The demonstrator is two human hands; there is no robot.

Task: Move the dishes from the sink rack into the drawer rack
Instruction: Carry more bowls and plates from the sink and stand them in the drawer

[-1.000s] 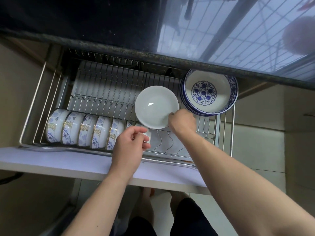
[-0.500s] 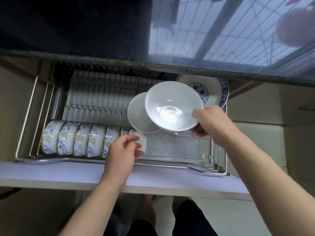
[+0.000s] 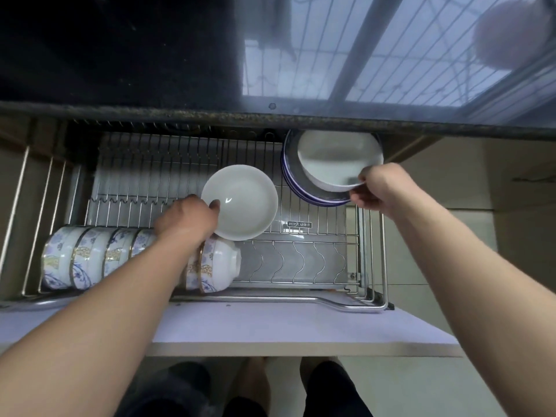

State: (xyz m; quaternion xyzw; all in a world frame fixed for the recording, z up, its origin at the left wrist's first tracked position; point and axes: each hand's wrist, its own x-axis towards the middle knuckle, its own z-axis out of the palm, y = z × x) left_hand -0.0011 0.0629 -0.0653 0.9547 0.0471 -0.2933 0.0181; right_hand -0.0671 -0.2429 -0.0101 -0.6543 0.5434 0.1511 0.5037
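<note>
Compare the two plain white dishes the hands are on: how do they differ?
The white plate, gripped by the left hand, stands mid-rack, shallow, above the patterned bowls. The white bowl, held by the right hand, is deeper and sits against the blue-rimmed plates at the back right. Both are plain white.

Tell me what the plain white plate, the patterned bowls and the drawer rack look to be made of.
White plate: likely glazed ceramic or porcelain; a bright highlight sits on its smooth surface.
Patterned bowls: probably glazed porcelain, glossy, with blue floral print and gold-coloured bands.
Drawer rack: thin shiny silver wires and rails, apparently stainless or chromed steel.
</note>
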